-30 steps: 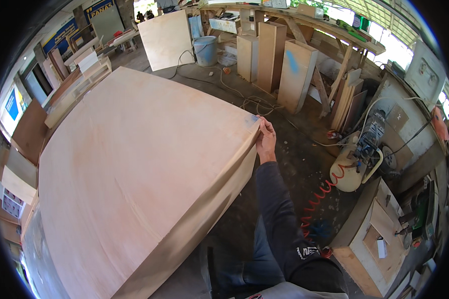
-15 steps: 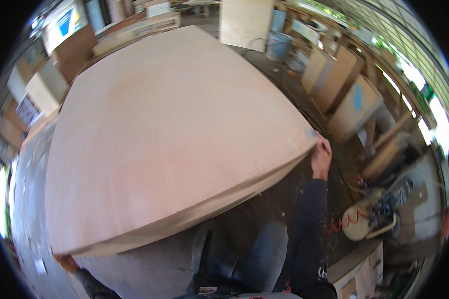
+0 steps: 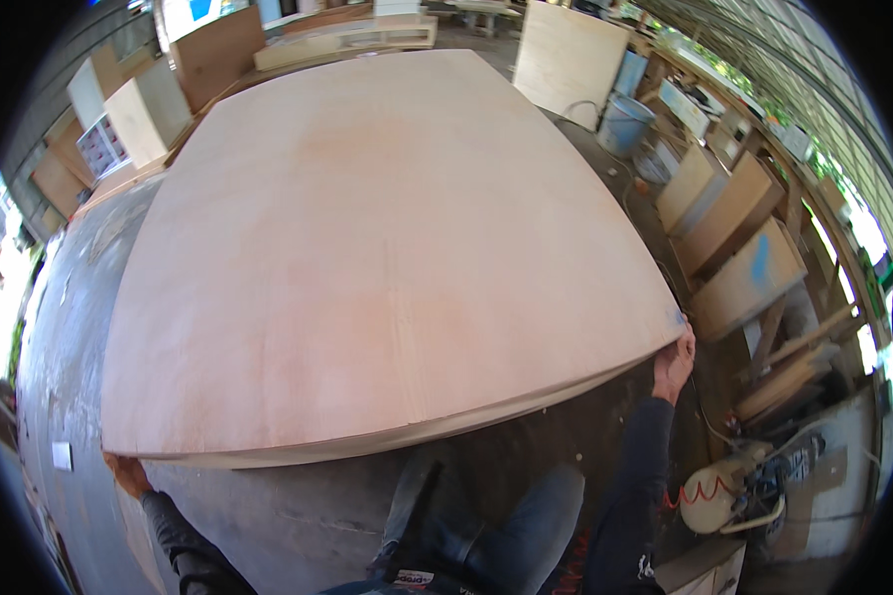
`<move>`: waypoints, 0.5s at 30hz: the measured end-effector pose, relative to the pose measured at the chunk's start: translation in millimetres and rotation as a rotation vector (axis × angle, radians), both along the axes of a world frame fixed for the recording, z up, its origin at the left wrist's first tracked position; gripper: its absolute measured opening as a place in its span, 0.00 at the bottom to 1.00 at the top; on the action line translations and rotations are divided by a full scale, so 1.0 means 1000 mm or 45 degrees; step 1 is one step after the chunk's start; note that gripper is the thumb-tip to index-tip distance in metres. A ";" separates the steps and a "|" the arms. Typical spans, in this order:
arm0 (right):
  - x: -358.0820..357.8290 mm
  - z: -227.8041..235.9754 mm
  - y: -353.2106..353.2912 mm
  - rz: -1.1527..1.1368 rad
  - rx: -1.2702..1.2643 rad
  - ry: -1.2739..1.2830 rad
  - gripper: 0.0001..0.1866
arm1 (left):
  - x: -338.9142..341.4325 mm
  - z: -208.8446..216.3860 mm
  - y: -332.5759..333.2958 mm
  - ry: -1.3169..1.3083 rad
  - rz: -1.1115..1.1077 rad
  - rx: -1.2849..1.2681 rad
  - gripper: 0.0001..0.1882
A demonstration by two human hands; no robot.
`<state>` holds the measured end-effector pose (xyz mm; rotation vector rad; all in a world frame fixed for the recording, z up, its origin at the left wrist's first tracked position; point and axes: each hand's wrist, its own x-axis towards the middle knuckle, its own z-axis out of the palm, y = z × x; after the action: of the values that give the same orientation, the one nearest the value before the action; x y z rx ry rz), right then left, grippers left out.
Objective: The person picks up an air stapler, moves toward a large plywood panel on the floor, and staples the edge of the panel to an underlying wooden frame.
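Note:
A large pale plywood panel, thick at its edge, fills the middle of the view over a dark grey worktable. At its near left corner my left hand is closed on the edge, with the fingers partly hidden under the board. My right hand grips the near right corner, next to a small blue mark, its fingertips also partly out of sight. Between my arms the near edge bows in a slight curve. The panel's underside is hidden.
An air compressor with a red coiled hose stands on the floor at right. Wooden boards lean along the right side, near a blue bucket. Cabinet boxes stand at the far left.
The panel has turned so its near edge runs more level across the view. My right hand sits lower and farther right; my left hand appears slightly higher. Both keep their grip.

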<state>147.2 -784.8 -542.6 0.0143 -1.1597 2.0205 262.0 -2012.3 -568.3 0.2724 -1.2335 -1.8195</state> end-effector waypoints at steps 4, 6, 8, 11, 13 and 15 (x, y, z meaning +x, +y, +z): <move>-0.004 0.013 -0.015 -0.061 -0.027 0.094 0.05 | 0.001 0.012 -0.009 -0.015 0.017 0.039 0.37; -0.004 0.016 -0.021 -0.057 -0.078 0.106 0.03 | -0.003 0.023 -0.015 -0.025 0.052 -0.076 0.36; -0.005 0.018 -0.025 -0.032 -0.032 0.140 0.03 | -0.001 0.019 -0.003 -0.059 0.121 0.082 0.36; 0.000 0.019 -0.025 0.011 -0.051 0.140 0.05 | -0.006 0.030 -0.005 -0.037 0.037 -0.025 0.36; -0.002 0.016 -0.025 -0.014 -0.108 0.175 0.04 | -0.011 0.033 -0.002 -0.057 0.070 -0.064 0.38; 0.000 0.015 -0.021 -0.019 -0.135 0.177 0.04 | -0.011 0.031 0.008 -0.046 0.009 0.021 0.39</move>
<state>147.7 -806.3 -527.6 0.0913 -0.9628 2.0314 251.0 -2004.0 -537.8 0.3198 -1.2418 -1.8262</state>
